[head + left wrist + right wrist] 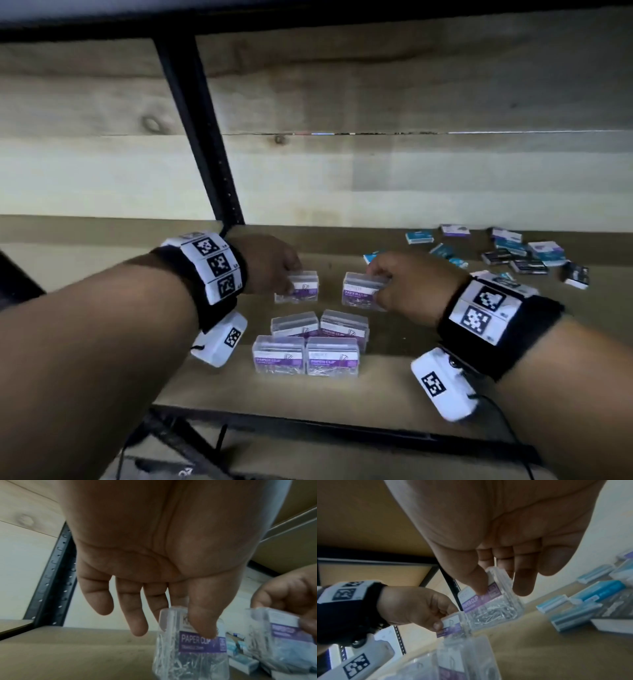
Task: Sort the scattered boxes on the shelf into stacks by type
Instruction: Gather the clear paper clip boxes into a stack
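Note:
Clear plastic paper clip boxes with purple labels sit on the wooden shelf (pixel 394 383). My left hand (pixel 274 267) pinches one paper clip box (pixel 297 287), thumb on its label (pixel 202 639). My right hand (pixel 397 281) grips another paper clip box (pixel 361 291) between thumb and fingers (pixel 498 601); this box looks tilted and lifted in the right wrist view. In front of them stand several more paper clip boxes (pixel 311 346) in two rows of two. Teal, purple and black flat boxes (pixel 513 255) lie scattered at the back right.
A black perforated upright (pixel 202 137) rises behind my left hand. A wooden back wall (pixel 376 171) closes the shelf, and another shelf board hangs overhead. The shelf's dark front rail (pixel 308 425) runs below the boxes. Bare board lies between the clip boxes and the scattered pile.

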